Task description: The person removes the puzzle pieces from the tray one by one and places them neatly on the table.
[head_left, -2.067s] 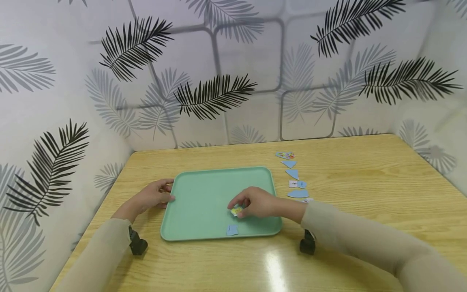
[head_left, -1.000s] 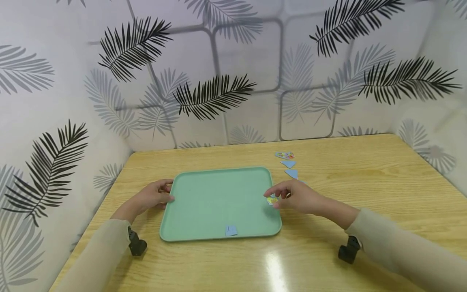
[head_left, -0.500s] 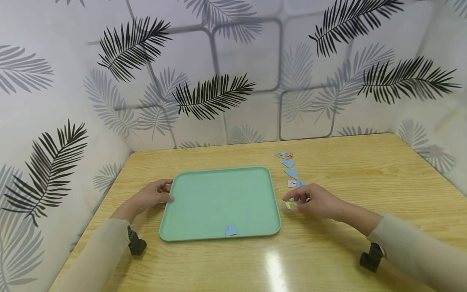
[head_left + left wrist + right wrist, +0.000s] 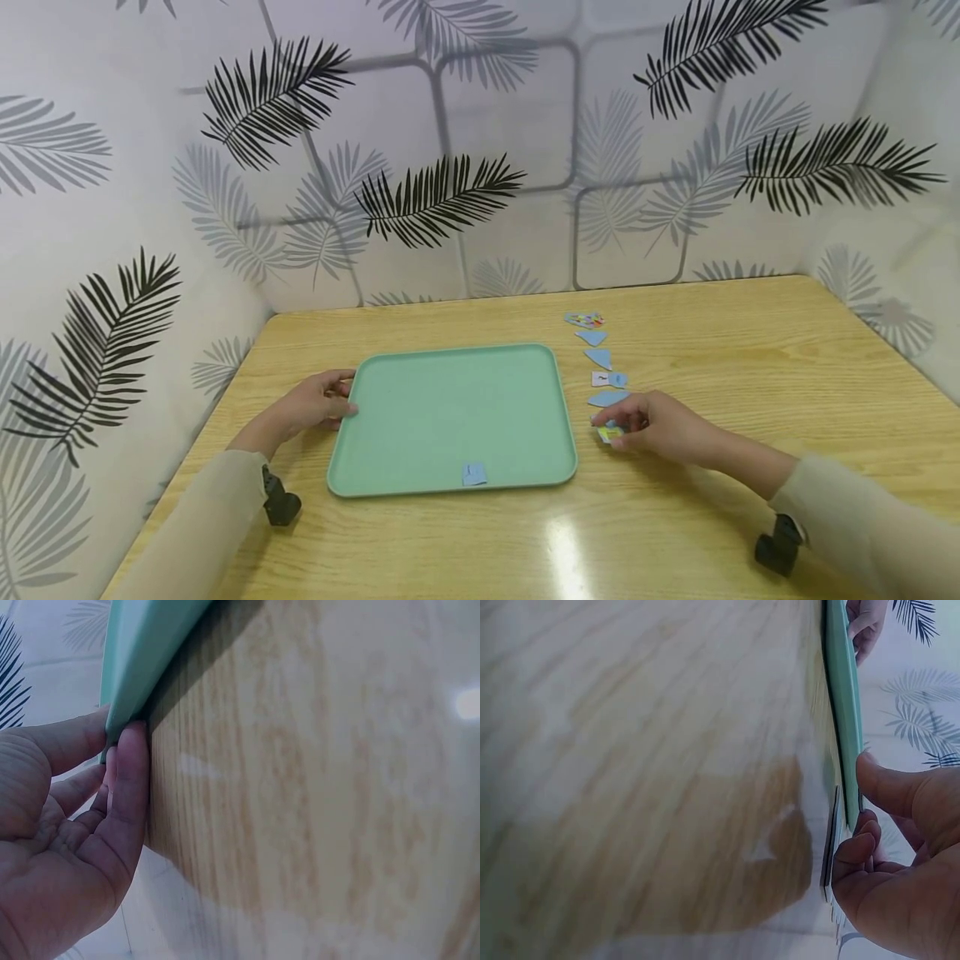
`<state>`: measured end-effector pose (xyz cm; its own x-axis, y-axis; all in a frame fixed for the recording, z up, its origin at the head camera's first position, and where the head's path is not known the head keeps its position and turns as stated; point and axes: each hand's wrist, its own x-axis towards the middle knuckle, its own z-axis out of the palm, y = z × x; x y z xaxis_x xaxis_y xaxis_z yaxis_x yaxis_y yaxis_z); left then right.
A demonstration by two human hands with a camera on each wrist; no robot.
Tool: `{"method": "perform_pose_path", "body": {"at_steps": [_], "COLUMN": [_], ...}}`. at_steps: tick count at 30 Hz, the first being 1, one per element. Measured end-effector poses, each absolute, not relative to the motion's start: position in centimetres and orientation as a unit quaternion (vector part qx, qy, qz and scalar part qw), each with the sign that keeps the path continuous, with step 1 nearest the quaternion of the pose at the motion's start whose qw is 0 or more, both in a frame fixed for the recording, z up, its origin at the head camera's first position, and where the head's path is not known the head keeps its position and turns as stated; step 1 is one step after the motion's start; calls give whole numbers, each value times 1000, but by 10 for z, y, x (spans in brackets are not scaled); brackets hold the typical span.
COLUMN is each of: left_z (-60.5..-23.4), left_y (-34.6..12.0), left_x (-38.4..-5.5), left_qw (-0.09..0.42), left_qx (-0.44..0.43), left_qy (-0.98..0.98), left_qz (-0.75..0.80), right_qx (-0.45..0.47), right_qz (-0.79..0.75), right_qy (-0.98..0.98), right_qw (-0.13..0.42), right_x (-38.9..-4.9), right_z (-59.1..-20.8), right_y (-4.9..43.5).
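My left hand (image 4: 311, 402) holds the left rim of a mint-green tray (image 4: 450, 417); in the left wrist view the thumb lies on the tray's edge (image 4: 135, 682) with fingers underneath. My right hand (image 4: 663, 427) pinches a small flat yellow-and-blue piece (image 4: 609, 433), like a jigsaw piece, between thumb and fingers. It is just right of the tray, at the near end of a column of flat pieces. The right wrist view shows the held piece (image 4: 861, 799) edge-on as a thin dark line. One light-blue square piece (image 4: 474, 474) lies on the tray near its front rim.
Right of the tray, the column on the wooden table (image 4: 720, 350) runs back: a blue curved piece (image 4: 609, 398), a white-and-blue piece (image 4: 609, 379), two blue triangular pieces (image 4: 599, 358) and a multicoloured piece (image 4: 584, 319). A leaf-patterned wall covering (image 4: 510, 242) stands behind.
My right hand has carried the yellow-and-blue piece from over the tray rightward past its right rim, then slightly nearer, to the column's near end. The left hand stays at the tray.
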<state>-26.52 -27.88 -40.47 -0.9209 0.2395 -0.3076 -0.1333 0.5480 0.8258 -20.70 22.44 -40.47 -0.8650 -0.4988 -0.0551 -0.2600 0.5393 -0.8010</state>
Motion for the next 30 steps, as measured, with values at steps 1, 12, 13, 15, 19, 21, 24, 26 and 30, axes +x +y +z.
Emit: {"method": "perform_pose_path", "body": {"at_steps": [1, 12, 13, 15, 19, 21, 24, 26, 30], "left_z": [-405, -406, -406, -406, -407, -407, -407, -406, -405], "left_y": [-279, -279, -279, -279, -280, -281, -281, -281, -279], "left_x": [-265, -266, -266, -266, -266, -267, -267, -266, -264], "left_qw": [197, 197, 197, 196, 194, 193, 193, 193, 195], "left_qx": [31, 41, 41, 42, 42, 41, 41, 42, 42], "left_qy": [858, 855, 855, 855, 856, 856, 857, 856, 857], "left_qz": [474, 478, 478, 478, 477, 477, 477, 477, 475], "right_qx": [-218, -223, -225, -225, -222, -220, -220, -221, -220], "right_qz": [-425, -418, -417, -415, -409, -409, -412, -412, -403], "right_qy": [867, 871, 871, 873, 878, 879, 877, 877, 882], "right_qw": [138, 130, 128, 124, 113, 111, 111, 110, 108], "right_x": [-206, -206, -206, -205, -204, -203, -202, -201, -201], "right_z": [-405, -412, -413, -415, -416, -416, -416, -415, -415], "right_y": [225, 231, 231, 231, 230, 230, 229, 228, 228]}}
